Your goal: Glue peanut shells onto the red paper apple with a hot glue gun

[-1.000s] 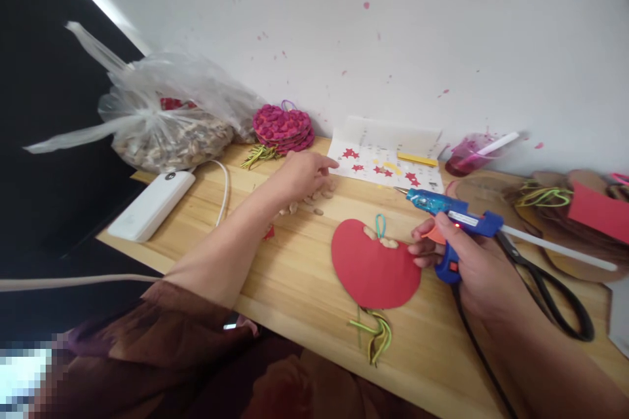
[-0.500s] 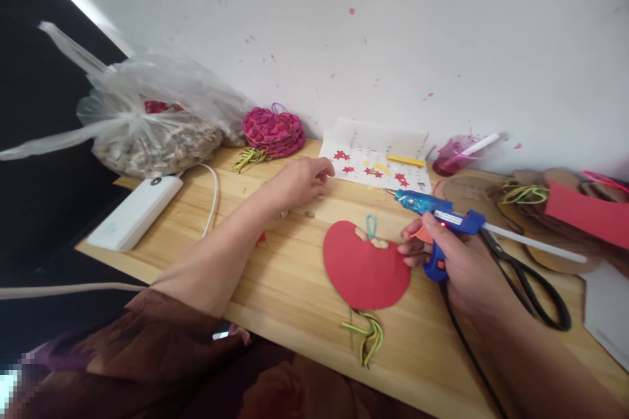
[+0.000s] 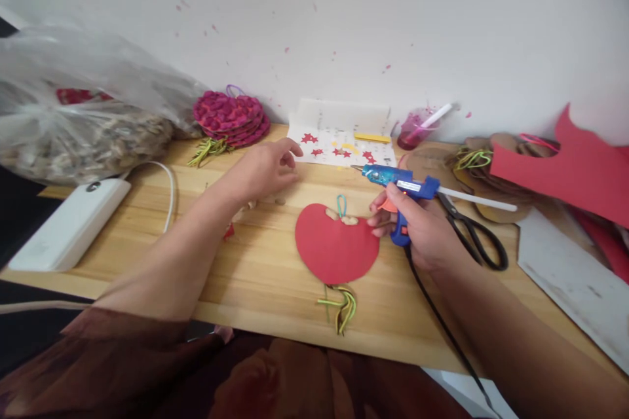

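My right hand (image 3: 422, 229) grips a blue hot glue gun (image 3: 393, 177), its metal tip pointing left and a white glue stick (image 3: 481, 200) out of its back. Below the tip lies a red rounded cut-out (image 3: 337, 249) on the table. Peanut shells (image 3: 348, 220) sit along its top edge beside a teal loop (image 3: 341, 205), and a yellow-green tassel (image 3: 341, 308) hangs from its bottom. My left hand (image 3: 270, 170) hovers left of the cut-out, fingers loosely bent and apart, nothing visible in them. Under that forearm are a few shells and a small red piece (image 3: 228, 231), partly hidden.
Behind stand a bag of peanut shells (image 3: 98, 137), stacked pink discs (image 3: 230, 118), paper with red stars (image 3: 319, 124) and a cup with pink paint (image 3: 411, 131). A white power bank (image 3: 69, 226) lies left. Scissors (image 3: 476, 236) and red sheets (image 3: 560, 167) lie right.
The camera view has turned to the right, so everything sits further left. Both hands keep nearly the same pose; the glue gun stays in my right hand.
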A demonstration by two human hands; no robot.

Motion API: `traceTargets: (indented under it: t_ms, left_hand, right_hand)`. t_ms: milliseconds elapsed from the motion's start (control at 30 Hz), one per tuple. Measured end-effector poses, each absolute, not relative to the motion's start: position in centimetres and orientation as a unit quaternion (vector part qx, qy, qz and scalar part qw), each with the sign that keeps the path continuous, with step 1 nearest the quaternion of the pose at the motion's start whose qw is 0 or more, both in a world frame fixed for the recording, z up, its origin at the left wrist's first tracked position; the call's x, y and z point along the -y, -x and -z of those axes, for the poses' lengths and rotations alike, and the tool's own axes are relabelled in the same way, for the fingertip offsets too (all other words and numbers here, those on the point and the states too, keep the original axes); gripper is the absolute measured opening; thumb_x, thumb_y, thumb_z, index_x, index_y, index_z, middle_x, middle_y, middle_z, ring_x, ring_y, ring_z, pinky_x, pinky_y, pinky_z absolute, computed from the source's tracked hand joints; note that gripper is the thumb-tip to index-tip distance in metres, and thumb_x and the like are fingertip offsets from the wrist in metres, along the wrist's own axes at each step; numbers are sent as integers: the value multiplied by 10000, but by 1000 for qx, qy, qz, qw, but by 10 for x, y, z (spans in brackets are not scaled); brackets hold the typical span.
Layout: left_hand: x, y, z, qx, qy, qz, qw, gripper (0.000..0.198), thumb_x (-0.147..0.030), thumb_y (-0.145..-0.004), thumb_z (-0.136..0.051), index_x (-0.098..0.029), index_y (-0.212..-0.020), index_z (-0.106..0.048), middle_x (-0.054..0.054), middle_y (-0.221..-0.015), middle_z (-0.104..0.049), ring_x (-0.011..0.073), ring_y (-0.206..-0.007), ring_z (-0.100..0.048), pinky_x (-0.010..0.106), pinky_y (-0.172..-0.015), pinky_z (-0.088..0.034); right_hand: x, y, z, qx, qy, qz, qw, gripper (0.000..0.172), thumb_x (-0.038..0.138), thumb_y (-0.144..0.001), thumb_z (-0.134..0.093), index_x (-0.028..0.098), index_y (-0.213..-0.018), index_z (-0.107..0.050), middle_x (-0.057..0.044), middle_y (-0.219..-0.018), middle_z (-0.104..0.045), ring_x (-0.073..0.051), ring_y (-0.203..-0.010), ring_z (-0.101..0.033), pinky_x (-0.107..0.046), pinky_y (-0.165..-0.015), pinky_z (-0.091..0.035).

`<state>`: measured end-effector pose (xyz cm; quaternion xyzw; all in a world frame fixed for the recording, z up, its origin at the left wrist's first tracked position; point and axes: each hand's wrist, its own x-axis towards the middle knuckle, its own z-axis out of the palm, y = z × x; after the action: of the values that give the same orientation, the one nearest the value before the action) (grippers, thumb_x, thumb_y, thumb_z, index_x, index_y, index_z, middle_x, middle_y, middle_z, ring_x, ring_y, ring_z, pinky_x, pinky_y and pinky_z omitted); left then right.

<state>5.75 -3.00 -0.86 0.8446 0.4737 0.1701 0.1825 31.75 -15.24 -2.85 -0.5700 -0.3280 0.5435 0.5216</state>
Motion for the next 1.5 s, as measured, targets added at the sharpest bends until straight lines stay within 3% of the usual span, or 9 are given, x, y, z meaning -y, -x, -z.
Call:
traceTargets:
  t_ms: [167, 333, 733, 1000, 1133, 1233, 1400, 1500]
  left_hand:
    - [86, -84, -14, -349, -897, -192, 190, 322, -191, -821, -691, -237, -1125, -597, 1, -941, -743, 173, -867, -673, 290, -798, -503]
    - [124, -111, 1, -317, -934, -128, 104, 267, -172, -895, -605, -201, -1161, -593, 50, -909, -730, 236, -885, -651, 391, -863, -484]
    - [127, -123, 8, -333, -939, -77, 46, 156, -175, -933, -570, -187, -1080, -620, 59, -875, -720, 258, -882, -630, 390, -804, -423]
    - [119, -104, 1, -331, -929, -144, 76, 189, -242, -944, -624, -208, -1126, -658, 63, -937, -744, 244, -913, -660, 384, -840, -465]
    - [103, -63, -18, -427, -877, -198, 95, 101, -281, -937, -646, -222, -934, -727, 33, -850, -756, 207, -820, -667, 336, -768, -481]
    - [93, -25, -26, -525, -824, -201, 70, 218, -382, -924, -664, -225, -786, -725, 28, -794, -753, 203, -765, -666, 330, -733, -483]
    - [91, 15, -12, -545, -824, -147, 55, 174, -214, -921, -597, -208, -967, -765, 58, -969, -784, 240, -933, -686, 364, -879, -501]
    - [95, 19, 1, -523, -839, -122, 85, 209, -171, -903, -599, -204, -1030, -761, 55, -956, -769, 240, -958, -669, 362, -896, -503]
  right_hand:
    - [151, -318, 28, 314, 564, -551, 529, 452, 609, -689, -834, 183, -734, -691, -11, -735, -695, -128, -549, -682, -214, -462, -572]
    - [151, -319, 31, 311, 562, -556, 528, 447, 610, -699, -825, 189, -756, -685, -7, -736, -693, -125, -554, -680, -214, -469, -569]
    - [151, -319, 32, 320, 566, -553, 521, 439, 612, -723, -808, 194, -772, -683, 0, -746, -686, -121, -559, -678, -208, -471, -558]
    - [151, -319, 32, 324, 568, -547, 523, 438, 611, -707, -818, 195, -751, -689, -9, -742, -690, -127, -556, -676, -215, -468, -567]
    - [152, -319, 30, 322, 575, -544, 520, 447, 603, -695, -835, 182, -746, -693, -26, -724, -699, -142, -545, -685, -219, -461, -568]
    - [153, -319, 29, 320, 589, -529, 521, 406, 562, -727, -833, 180, -761, -700, -38, -724, -711, -156, -556, -699, -222, -480, -573]
    - [152, -317, 28, 327, 583, -526, 525, 394, 554, -670, -872, 195, -718, -718, -39, -702, -711, -172, -537, -697, -237, -467, -574]
    - [150, -316, 28, 321, 590, -524, 524, 417, 575, -624, -892, 200, -685, -722, -47, -673, -707, -179, -525, -692, -238, -454, -573]
